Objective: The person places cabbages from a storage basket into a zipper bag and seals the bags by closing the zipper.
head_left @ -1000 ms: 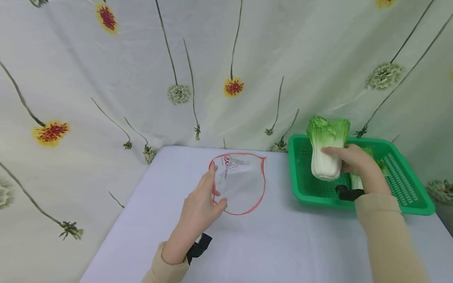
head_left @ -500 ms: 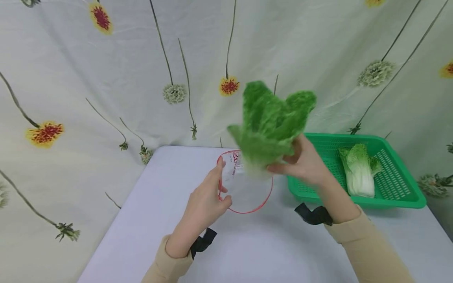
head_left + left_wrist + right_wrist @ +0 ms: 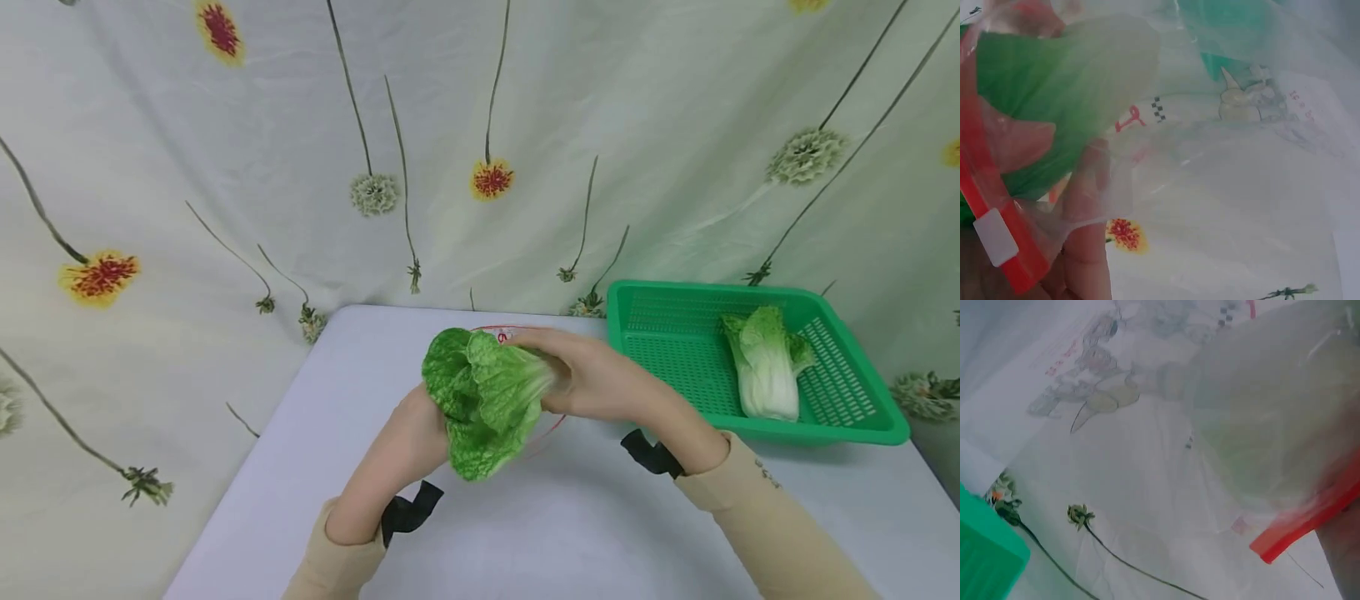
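A napa cabbage [image 3: 491,400] with ruffled green leaves lies slanted over the mouth of a clear plastic zip bag [image 3: 1222,181]. My right hand [image 3: 592,377] grips it near its pale base, leaves pointing left toward me. My left hand [image 3: 408,437] holds the bag at its red-edged mouth, its fingers hidden behind the leaves in the head view. Through the plastic, the left wrist view shows fingers [image 3: 1087,212] beside the red zip strip [image 3: 1019,250] and its white slider. A blurred pale-green rounded part of the cabbage shows through the bag in the right wrist view.
On the right of the white-covered table [image 3: 570,525] stands a green perforated basket [image 3: 675,358]. Another napa cabbage [image 3: 767,375] lies inside it. Behind the table hangs a pale flowered curtain [image 3: 300,125].
My right hand has carried the cabbage left from the basket to the bag's mouth, turning its leaves toward the left and toward me. My left hand stays at the bag.
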A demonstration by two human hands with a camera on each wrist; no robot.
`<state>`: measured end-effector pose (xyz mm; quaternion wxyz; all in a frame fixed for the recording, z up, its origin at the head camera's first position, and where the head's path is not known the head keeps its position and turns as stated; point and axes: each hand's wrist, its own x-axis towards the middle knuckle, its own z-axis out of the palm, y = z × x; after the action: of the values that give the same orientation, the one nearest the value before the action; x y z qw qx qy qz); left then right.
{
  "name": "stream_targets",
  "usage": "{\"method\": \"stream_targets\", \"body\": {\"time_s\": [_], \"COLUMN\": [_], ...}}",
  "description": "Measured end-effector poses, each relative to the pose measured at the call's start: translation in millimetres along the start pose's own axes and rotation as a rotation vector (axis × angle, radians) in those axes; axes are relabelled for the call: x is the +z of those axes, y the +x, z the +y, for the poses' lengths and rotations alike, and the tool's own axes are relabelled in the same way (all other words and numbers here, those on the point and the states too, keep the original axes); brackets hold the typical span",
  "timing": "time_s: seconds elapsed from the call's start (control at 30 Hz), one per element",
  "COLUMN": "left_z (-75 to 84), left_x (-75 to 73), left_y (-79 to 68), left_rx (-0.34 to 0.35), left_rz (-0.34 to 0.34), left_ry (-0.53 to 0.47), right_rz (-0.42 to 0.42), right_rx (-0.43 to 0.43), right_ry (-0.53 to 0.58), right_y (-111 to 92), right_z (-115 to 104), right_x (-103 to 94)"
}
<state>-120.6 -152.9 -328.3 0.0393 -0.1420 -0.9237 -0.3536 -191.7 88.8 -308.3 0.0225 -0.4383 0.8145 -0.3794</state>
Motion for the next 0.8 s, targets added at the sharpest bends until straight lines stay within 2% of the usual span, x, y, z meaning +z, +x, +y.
{"method": "stream_targets", "body": {"time_s": [0.13, 0.27, 0.37, 0.47, 0.6, 0.67, 0.73, 0.8], "left_z": [-0.1, -0.1, 0.9, 2.3, 4.8, 5.3, 3.8, 1.5], "left_x": [-0.2, 0.8, 1.3, 2.8, 9.2, 12.5, 13.2, 12.6], "left_y": [7.2, 7.2, 7.0, 7.2, 7.1, 6.3, 5.4, 4.9], "left_rx": [-0.033, -0.047, -0.032, 0.012, 0.068, 0.087, 0.089, 0.080], "left_rz": [-0.016, -0.026, 0.004, 0.031, 0.019, 0.025, 0.037, 0.049], "left_ry": [-0.025, 0.030, 0.087, 0.115, 0.108, 0.096, 0.064, 0.038], "right_rz": [0.007, -0.008, -0.053, -0.145, -0.269, -0.304, -0.296, -0.253], "right_rx": [-0.049, -0.057, -0.048, 0.026, 0.225, 0.286, 0.302, 0.266], "right_ry": [-0.227, -0.461, -0.600, -0.648, -0.685, -0.703, -0.688, -0.654], "right_y": [3.1, 4.9, 4.5, 6.3, 15.2, 19.0, 19.1, 16.2], "right_z": [3.2, 1.1, -6.2, -12.9, -12.0, -7.1, 0.6, 8.0], "right_x": [1.9, 10.1, 15.6, 19.1, 23.0, 25.8, 28.7, 30.4]}}
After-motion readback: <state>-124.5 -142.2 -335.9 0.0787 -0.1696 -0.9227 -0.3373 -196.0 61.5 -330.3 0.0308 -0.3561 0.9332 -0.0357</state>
